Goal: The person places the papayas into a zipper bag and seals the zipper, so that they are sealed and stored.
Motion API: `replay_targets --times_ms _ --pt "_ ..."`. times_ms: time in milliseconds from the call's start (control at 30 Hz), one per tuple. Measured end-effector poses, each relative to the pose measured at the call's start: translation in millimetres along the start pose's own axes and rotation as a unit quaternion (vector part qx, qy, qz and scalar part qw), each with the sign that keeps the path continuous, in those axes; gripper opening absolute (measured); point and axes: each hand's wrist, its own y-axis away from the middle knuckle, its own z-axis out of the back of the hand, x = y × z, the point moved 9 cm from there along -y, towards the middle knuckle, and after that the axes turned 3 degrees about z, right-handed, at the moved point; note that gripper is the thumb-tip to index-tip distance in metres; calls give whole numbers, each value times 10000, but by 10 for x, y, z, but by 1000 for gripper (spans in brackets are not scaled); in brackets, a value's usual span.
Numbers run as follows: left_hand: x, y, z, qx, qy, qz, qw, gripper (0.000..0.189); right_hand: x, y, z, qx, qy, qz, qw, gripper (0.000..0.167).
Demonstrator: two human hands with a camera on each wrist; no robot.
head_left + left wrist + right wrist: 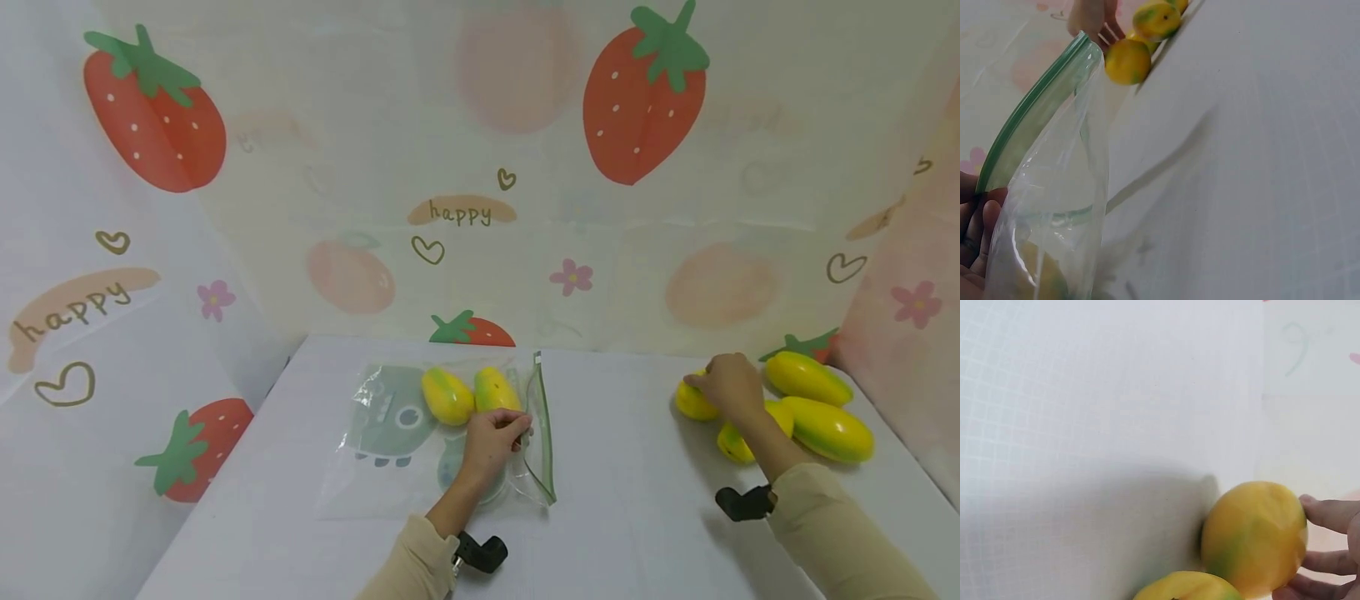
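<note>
A clear zip bag (550, 442) with a green-edged mouth lies on the table, its mouth facing right. Two yellow-green mangoes, a left one (447, 397) and a right one (495, 388), are inside it. My left hand (486, 450) pinches the bag near its mouth; in the left wrist view the green zip strip (1029, 103) stands raised above the fingers. Over at the right, my right hand (731, 387) grips a mango (1254, 540), fingers around its side. Close by lie a mango under the forearm (735, 444) and two more, a back one (808, 379) and a front one (834, 429).
The white table (615, 500) carries everything. Behind it hangs a patterned cloth (465, 275) with strawberries and hearts, which also covers both sides. Each wrist wears a black camera, one on the left (482, 552) and one on the right (744, 503).
</note>
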Motion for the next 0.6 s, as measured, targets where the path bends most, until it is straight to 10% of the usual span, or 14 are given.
replay_targets --times_ms 367,600 --pt "-41 -7 -8 -3 -55 -24 10000 24 -101 33 10 537 -19 -519 9972 54" --pt "-319 227 12 43 -139 -53 9999 22 -120 73 -40 513 -73 -430 9977 62"
